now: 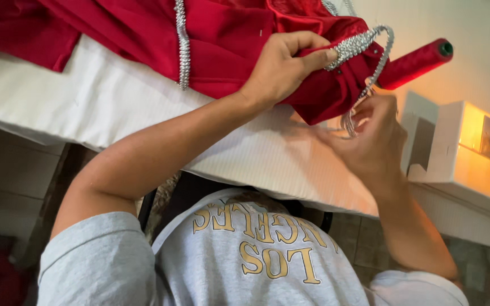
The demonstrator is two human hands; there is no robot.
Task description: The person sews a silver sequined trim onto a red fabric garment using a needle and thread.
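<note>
light: bright, warm glow from sewing machine lamp (479, 127) | shadows: soft | blur: slight at edges

Single head-mounted view, aimed steeply downward and back toward the wearer's torso, so the scene appears inverted. Close range: both forearms, the white table (103, 102) edge and the sewing machine (466, 153) at frame right fill the frame

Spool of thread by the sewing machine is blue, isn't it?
No, it isn't blue. The head view shows the spool of thread by the sewing machine is red, like the red cloth.
</note>
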